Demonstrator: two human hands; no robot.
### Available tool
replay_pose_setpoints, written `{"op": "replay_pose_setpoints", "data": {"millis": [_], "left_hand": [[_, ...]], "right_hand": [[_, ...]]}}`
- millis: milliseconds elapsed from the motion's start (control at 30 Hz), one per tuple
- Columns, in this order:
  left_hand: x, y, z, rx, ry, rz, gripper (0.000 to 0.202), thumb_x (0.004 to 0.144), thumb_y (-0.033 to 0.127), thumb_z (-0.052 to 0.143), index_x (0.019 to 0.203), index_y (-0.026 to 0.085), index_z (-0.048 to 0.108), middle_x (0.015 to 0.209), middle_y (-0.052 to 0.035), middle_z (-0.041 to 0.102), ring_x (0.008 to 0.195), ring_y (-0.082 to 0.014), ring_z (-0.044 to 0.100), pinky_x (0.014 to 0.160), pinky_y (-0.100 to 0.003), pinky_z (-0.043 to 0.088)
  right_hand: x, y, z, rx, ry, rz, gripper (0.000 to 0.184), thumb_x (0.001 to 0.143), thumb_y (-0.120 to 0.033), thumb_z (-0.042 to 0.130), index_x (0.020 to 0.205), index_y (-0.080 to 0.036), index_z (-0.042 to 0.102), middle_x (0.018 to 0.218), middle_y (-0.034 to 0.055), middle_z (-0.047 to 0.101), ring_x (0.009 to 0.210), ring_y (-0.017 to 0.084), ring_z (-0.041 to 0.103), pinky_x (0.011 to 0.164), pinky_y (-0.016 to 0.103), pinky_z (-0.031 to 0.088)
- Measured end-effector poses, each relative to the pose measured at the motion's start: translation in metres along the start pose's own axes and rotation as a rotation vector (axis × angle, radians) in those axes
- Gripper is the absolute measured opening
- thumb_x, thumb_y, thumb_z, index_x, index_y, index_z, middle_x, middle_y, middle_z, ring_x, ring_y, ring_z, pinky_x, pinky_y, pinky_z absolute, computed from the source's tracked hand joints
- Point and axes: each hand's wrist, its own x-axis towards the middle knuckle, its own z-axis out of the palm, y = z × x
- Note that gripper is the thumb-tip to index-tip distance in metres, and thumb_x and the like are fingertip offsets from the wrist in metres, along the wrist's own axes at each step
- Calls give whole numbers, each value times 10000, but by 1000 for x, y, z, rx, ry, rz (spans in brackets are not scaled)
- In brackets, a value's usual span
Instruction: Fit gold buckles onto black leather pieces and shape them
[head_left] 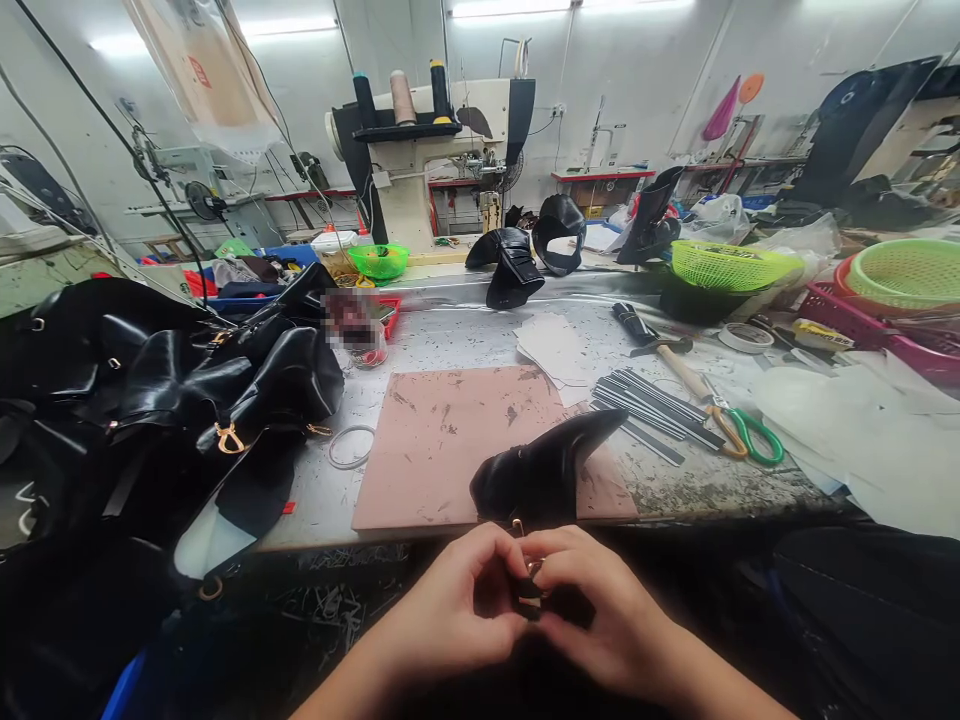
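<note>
At the near edge of the bench, my left hand (469, 590) and my right hand (600, 605) meet, fingers closed in a pinch. Between them is a small gold-coloured metal fitting (534, 568) on black leather; its exact kind is partly hidden by my fingers. Just beyond them, a black leather piece (536, 465) rests on the pinkish board (427, 450), with one pointed end reaching to the right. It seems to run down to my hands, though the join is dark.
Black leather pieces with gold clasps (229, 438) heap up at left. On the right lie grey strips (652, 410), green-handled scissors (757, 437), a hammer (682, 370) and white sheets (862, 430). Behind stand a sewing machine (405, 170) and a yellow-green basket (724, 265).
</note>
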Motion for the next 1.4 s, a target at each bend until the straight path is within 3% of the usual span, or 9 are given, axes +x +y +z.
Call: {"op": "replay_pose_setpoints", "data": {"millis": [100, 233, 367, 500, 700, 800, 933, 1233, 1400], "left_hand": [[-3, 1, -7, 229, -22, 104, 273, 613, 77, 580, 854, 194, 528, 857, 8, 503, 716, -108, 447, 637, -221, 391], [1, -2, -8, 369, 10, 204, 221, 646, 58, 534, 819, 196, 529, 852, -1, 530, 724, -115, 478, 644, -217, 414], [8, -15, -5, 497, 103, 442, 236, 623, 24, 506, 786, 194, 502, 761, 9, 541, 647, -99, 494, 564, -182, 404], [12, -25, -6, 675, 146, 733, 273, 643, 16, 504, 845, 197, 483, 776, -11, 584, 696, -123, 548, 634, -214, 460], [17, -20, 0, 875, 275, 956, 220, 664, 24, 462, 800, 192, 501, 668, -10, 587, 595, -124, 518, 552, -226, 446], [17, -20, 3, 838, 299, 932, 235, 656, 17, 467, 806, 190, 523, 707, -19, 591, 638, -128, 529, 593, -237, 462], [14, -25, 7, 726, 214, 729, 298, 640, 53, 607, 888, 189, 513, 895, -43, 612, 811, -153, 574, 728, -267, 487], [19, -26, 18, 940, 318, 669, 281, 632, 97, 702, 749, 187, 462, 666, 21, 592, 565, -129, 511, 541, -241, 390], [17, -24, 17, 873, 366, 627, 242, 691, 130, 711, 802, 192, 505, 705, 23, 640, 582, -140, 538, 571, -259, 428]], "right_hand": [[0, -2, 3, 117, 2, 109, 305, 713, -37, 532, 960, -216, 541, 874, 51, 648, 747, 154, 622, 637, 269, 539], [3, -5, 2, 209, 5, 192, 276, 709, -40, 533, 924, -210, 566, 791, 24, 629, 636, 121, 589, 550, 216, 505], [4, -5, 1, 225, 9, 242, 235, 705, -69, 562, 898, -202, 574, 775, 21, 646, 614, 117, 594, 544, 208, 508], [4, -4, 1, 183, 13, 293, 214, 705, -99, 584, 898, -190, 599, 715, 16, 646, 577, 115, 591, 531, 207, 503], [11, -9, -8, 218, -86, 371, 71, 759, -148, 559, 796, -190, 601, 814, 49, 645, 716, 153, 607, 642, 265, 512], [15, -10, -13, 153, -86, 367, 78, 773, -147, 558, 720, -196, 588, 798, 47, 629, 753, 165, 589, 658, 278, 487], [17, -8, -11, 306, -22, 480, 128, 780, -201, 561, 652, -196, 556, 725, 28, 583, 689, 153, 558, 629, 270, 462], [11, -6, -2, 455, 267, 709, 197, 739, -332, 606, 611, -194, 547, 745, 25, 556, 693, 164, 538, 630, 276, 454], [13, -7, -10, 360, 75, 702, 192, 790, -370, 566, 715, -193, 561, 700, 20, 578, 668, 168, 546, 635, 288, 456]]}}
